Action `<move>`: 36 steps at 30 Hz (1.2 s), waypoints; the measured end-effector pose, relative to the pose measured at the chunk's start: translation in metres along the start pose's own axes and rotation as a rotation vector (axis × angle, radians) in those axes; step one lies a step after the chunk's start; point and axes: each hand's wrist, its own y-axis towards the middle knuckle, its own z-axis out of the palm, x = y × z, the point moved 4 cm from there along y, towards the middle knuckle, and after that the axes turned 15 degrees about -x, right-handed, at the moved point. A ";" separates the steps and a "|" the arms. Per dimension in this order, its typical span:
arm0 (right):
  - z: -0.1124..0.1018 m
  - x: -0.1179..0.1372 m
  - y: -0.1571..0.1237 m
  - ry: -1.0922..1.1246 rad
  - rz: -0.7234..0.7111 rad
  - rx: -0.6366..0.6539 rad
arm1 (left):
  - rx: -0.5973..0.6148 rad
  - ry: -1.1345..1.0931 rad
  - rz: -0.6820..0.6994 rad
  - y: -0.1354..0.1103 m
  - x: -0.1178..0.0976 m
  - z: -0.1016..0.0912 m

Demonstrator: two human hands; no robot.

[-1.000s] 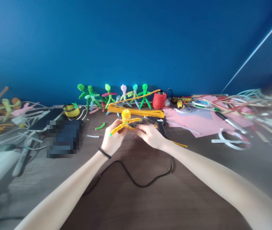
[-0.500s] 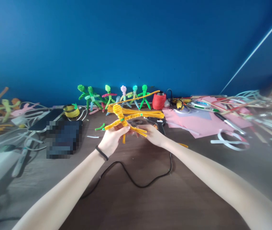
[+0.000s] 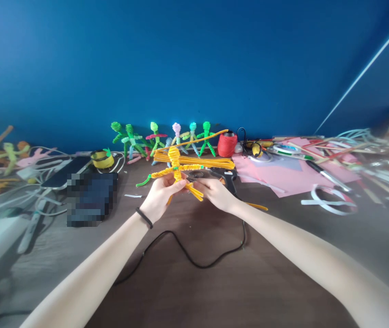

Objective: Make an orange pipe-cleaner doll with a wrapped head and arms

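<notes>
My left hand (image 3: 163, 193) pinches a yellow pipe-cleaner figure (image 3: 174, 157) by its lower body, thumb in front. The figure stands upright, with a wound head and body, wrapped arms and green bits at the neck and arm ends. Its doubled leg (image 3: 196, 192) sticks out toward the lower right. On that side, my right hand (image 3: 216, 193) has its fingers bent in against the leg; the fingertips are partly hidden behind the figure. Right behind lies a bundle of yellow pipe cleaners (image 3: 211, 161). A black glue gun (image 3: 227, 177) is partly covered by my right hand.
Several finished pipe-cleaner figures (image 3: 207, 136) lean along the blue wall. A red spool (image 3: 227, 145) stands beside them. Pink paper (image 3: 283, 175) and a marker (image 3: 327, 175) lie to the right, a yellow tape roll (image 3: 102, 159) to the left. A black cord (image 3: 194, 262) crosses the front.
The figure has turned more upright and shifted slightly right, its arms now nearly level. Its leg points further down, and the right fingers have moved a little along it.
</notes>
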 end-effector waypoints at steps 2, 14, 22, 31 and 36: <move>-0.003 0.000 0.001 -0.007 -0.007 -0.036 | 0.038 0.008 -0.025 0.002 0.002 -0.001; -0.002 0.003 -0.001 -0.030 -0.020 -0.022 | 0.050 0.123 0.036 -0.001 -0.001 0.001; 0.016 0.010 -0.018 -0.032 -0.057 0.142 | -0.080 0.092 0.092 -0.003 -0.002 0.001; 0.025 0.022 -0.026 0.147 0.097 0.308 | -0.352 0.304 0.241 -0.003 -0.008 -0.007; 0.026 0.021 -0.026 0.317 0.205 0.374 | -0.398 0.364 0.331 -0.005 -0.007 -0.009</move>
